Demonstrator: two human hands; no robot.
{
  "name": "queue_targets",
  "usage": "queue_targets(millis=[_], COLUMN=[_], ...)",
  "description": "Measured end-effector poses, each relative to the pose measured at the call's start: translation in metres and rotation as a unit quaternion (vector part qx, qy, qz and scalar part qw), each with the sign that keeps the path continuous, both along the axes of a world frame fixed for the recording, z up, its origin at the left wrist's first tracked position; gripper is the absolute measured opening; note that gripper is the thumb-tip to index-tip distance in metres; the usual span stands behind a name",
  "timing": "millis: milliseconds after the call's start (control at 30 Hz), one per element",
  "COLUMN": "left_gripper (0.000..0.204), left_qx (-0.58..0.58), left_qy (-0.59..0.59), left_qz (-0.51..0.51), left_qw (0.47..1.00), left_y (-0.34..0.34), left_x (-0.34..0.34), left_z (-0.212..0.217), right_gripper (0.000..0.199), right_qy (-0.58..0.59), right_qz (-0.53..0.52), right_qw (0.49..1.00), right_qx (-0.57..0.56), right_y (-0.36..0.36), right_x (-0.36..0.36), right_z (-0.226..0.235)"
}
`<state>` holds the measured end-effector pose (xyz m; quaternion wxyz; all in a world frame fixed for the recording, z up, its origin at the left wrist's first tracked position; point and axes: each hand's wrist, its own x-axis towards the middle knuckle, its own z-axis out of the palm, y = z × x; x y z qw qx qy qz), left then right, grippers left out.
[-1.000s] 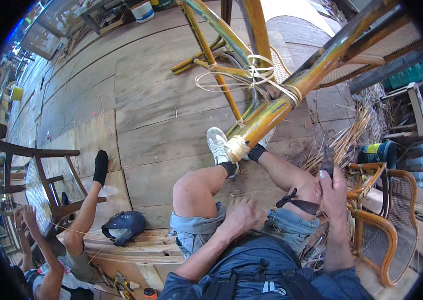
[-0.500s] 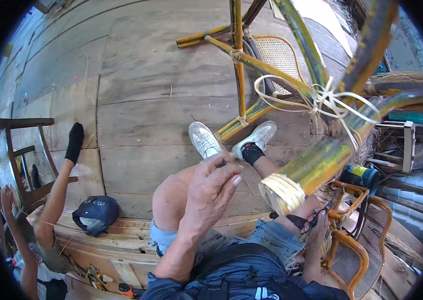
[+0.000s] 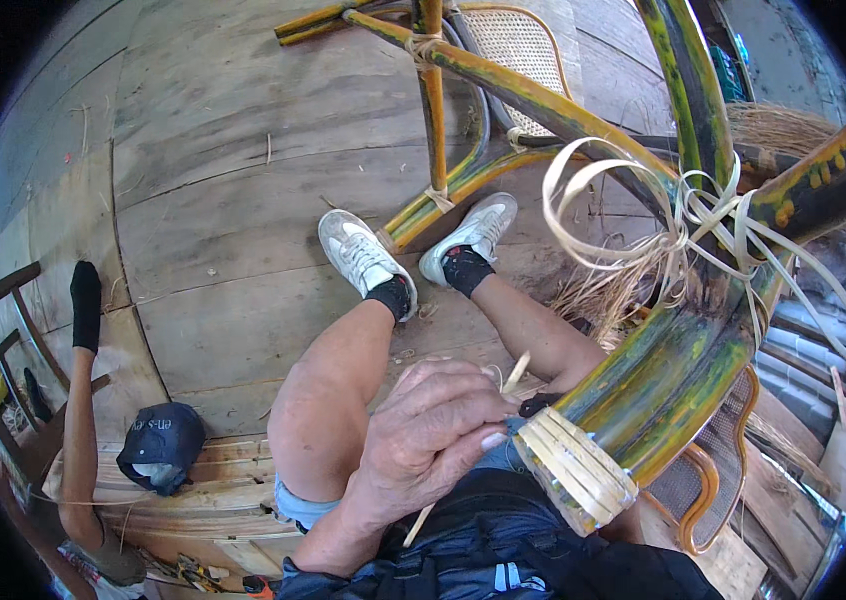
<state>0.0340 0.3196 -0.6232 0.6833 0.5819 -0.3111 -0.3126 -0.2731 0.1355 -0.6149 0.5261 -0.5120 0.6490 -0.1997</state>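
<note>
Pinched between the fingers of the left hand (image 3: pixel 433 430) is a thin cane strip (image 3: pixel 515 372), just beside the wrapped end of a yellow-green bamboo frame (image 3: pixel 663 370) resting over the lap. Right hand is out of sight. Loose cane loops (image 3: pixel 593 200) hang off the frame's joint. Across the plank floor (image 3: pixel 233 200), a dark cap (image 3: pixel 158 445) lies near another person's leg (image 3: pixel 78 420).

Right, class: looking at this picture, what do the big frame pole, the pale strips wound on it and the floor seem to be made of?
Frame pole: probably bamboo or thick cane, glossy with mottled yellow-green skin and a round section.
Pale strips: likely split rattan or cane, flat, matte, cream, wound in bands on the pole's end and looping loose higher up.
Floor: bare wooden planks, weathered grey-brown, with visible grain and seams.
</note>
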Motion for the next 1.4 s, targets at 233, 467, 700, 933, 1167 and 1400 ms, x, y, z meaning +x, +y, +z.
queue_targets(millis=[233, 467, 700, 933, 1167, 1400], left_gripper=[0.037, 0.056, 0.059, 0.067, 0.061, 0.063], left_qx=[-0.080, -0.252, -0.126, -0.033, 0.080, 0.168], left_qy=[0.238, 0.224, 0.082, -0.042, -0.145, -0.321], left_qz=[0.064, 0.092, 0.079, 0.052, 0.144, 0.192], left_qw=[0.966, 0.937, 0.985, 0.997, 0.976, 0.912], left_y=[-0.003, -0.022, -0.024, -0.025, -0.033, -0.048], left_x=[-0.022, -0.022, -0.007, -0.013, -0.046, -0.054], left_z=[0.010, 0.020, 0.049, 0.077, 0.095, 0.096], right_gripper=[0.032, 0.029, 0.031, 0.029, 0.028, 0.029], right_qy=[-0.082, -0.092, -0.171, -0.275, -0.330, -0.366], right_qz=[0.014, -0.056, -0.060, -0.027, -0.016, -0.024], right_qw=[0.996, 0.992, 0.979, 0.957, 0.940, 0.928], right_qx=[0.028, 0.059, 0.095, 0.088, 0.079, 0.070], right_y=[-0.006, 0.000, -0.006, -0.006, -0.003, -0.003], right_x=[0.004, -0.015, -0.055, -0.074, -0.081, -0.089], right_z=[-0.005, -0.015, -0.031, -0.032, -0.044, -0.050])
